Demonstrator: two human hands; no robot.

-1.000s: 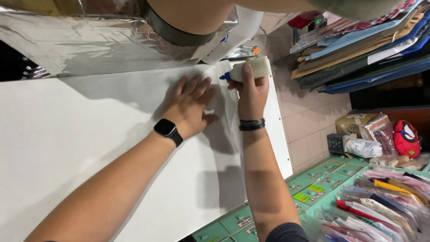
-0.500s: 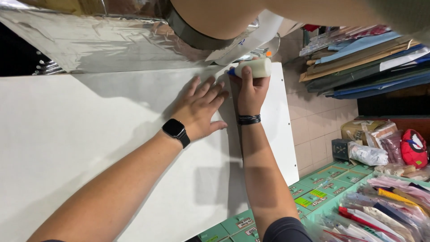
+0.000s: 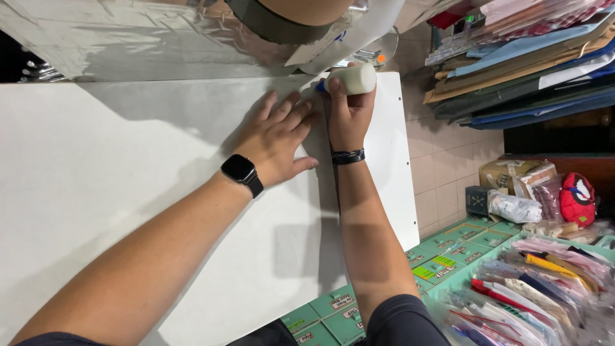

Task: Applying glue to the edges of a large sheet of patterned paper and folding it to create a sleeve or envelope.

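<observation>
The right hand [image 3: 349, 112] is closed around a small cream-coloured bottle [image 3: 351, 78] with a blue tip, probably glue, though that cannot be told for sure. The bottle lies almost level, its long axis running left to right, with the blue tip pointing left and resting at the far edge of a large white sheet [image 3: 147, 192]. The bottle sits at the far end of the right hand, above the knuckles as the camera sees it, and the thumb wraps its near side.

The left hand [image 3: 278, 138] holds nothing. It lies flat on the white sheet with its fingers spread and pointing toward the far right, just beside the right hand; the fingertips end close to the bottle's tip. A black watch [image 3: 241, 172] sits on the left wrist, and a dark band [image 3: 348, 156] circles the right wrist.

Beyond the sheet's far edge lies crinkled silver foil [image 3: 128, 38]. To the right, stacked folders [image 3: 525, 64] fill a shelf, and green boxes [image 3: 448, 256] stand near the floor.
</observation>
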